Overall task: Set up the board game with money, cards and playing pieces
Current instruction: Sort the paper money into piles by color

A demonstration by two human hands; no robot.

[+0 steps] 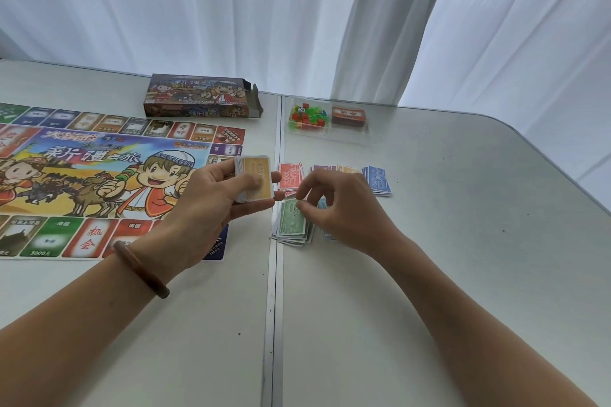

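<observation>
The colourful game board (99,172) lies flat at the left of the table. My left hand (215,198) holds a stack of play money (256,182) with a yellow note on top, just above the board's right edge. My right hand (334,208) pinches the top of a green note on the green money pile (292,221). Red notes (291,175), a purple and orange pile (334,169) and blue notes (378,180) lie in a row behind. A clear tray (350,135) at the back holds small coloured playing pieces (307,116) and a brown card deck (348,116).
The open game box (198,101) stands behind the board. A seam (274,274) runs between two grey table halves. White curtains hang behind the table. The table's right edge curves away at the far right. A brown bangle (142,269) is on my left wrist.
</observation>
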